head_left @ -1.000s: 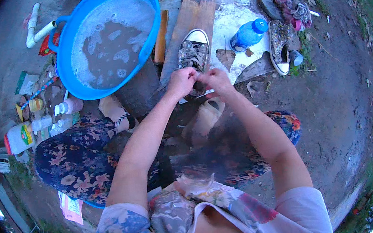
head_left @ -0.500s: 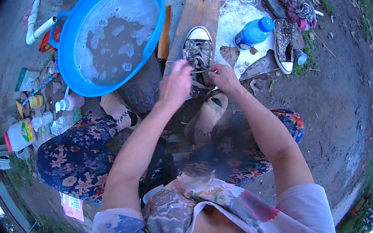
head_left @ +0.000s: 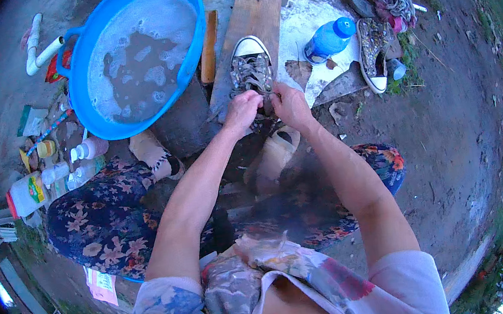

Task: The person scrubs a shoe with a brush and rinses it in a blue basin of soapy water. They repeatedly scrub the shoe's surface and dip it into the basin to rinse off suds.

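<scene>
A grey canvas sneaker point(head_left: 250, 68) with a white toe cap lies on a wooden board point(head_left: 253, 15), toe pointing away from me. My left hand point(head_left: 242, 109) and my right hand point(head_left: 288, 103) meet at the sneaker's near end, fingers closed on its opening and laces. Both forearms reach forward over my knees in flowered trousers. The sneaker's heel is hidden under my hands.
A blue basin point(head_left: 137, 55) of soapy water stands at the left. A blue bottle point(head_left: 328, 38) and a second sneaker point(head_left: 375, 52) lie to the right. Several bottles point(head_left: 29, 194) cluster at far left near a white pipe point(head_left: 37, 45). Bare dirt ground spreads on the right.
My hands have stayed at the sneaker's near end, working at its laces with small finger shifts. The view has tilted slightly; the sneaker remains on the board.
</scene>
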The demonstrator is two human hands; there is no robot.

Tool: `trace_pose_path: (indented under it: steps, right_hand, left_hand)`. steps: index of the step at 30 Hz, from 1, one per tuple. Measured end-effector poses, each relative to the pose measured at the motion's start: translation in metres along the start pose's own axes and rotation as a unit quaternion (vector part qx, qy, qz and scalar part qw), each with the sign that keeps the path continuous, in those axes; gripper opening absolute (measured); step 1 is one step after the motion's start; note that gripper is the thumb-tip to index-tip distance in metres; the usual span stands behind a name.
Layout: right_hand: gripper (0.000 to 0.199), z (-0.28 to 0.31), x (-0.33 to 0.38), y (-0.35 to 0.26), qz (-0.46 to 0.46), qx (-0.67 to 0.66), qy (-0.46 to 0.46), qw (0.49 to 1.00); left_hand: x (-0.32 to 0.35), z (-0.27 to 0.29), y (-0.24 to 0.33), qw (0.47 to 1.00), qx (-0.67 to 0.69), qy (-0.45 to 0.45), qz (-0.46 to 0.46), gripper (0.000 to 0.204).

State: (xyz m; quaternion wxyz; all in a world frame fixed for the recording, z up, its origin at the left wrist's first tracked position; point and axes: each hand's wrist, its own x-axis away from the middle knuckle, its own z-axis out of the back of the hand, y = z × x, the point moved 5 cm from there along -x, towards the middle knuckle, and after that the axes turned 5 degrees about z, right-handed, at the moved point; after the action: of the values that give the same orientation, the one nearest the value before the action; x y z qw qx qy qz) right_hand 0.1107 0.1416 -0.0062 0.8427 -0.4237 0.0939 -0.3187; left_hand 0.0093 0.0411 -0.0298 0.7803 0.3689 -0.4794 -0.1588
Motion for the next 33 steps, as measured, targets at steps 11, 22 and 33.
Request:
trace_pose_path:
  steps: [11, 22, 33]
  right_hand:
    - [0.02, -0.006, 0.001, 0.013, -0.024, 0.092, -0.09, 0.991]
    - [0.026, -0.002, -0.006, 0.023, 0.0, 0.019, -0.086, 0.996]
    - [0.037, -0.005, -0.025, -0.001, -0.043, 0.141, -0.083, 0.986]
  left_hand:
    - [0.003, -0.01, 0.014, 0.968, -0.182, 0.073, -0.155, 0.026]
    - [0.011, -0.012, 0.01, 0.957, -0.181, 0.069, -0.215, 0.019]
    - [0.01, -0.015, 0.017, 0.978, -0.13, 0.08, -0.145, 0.024]
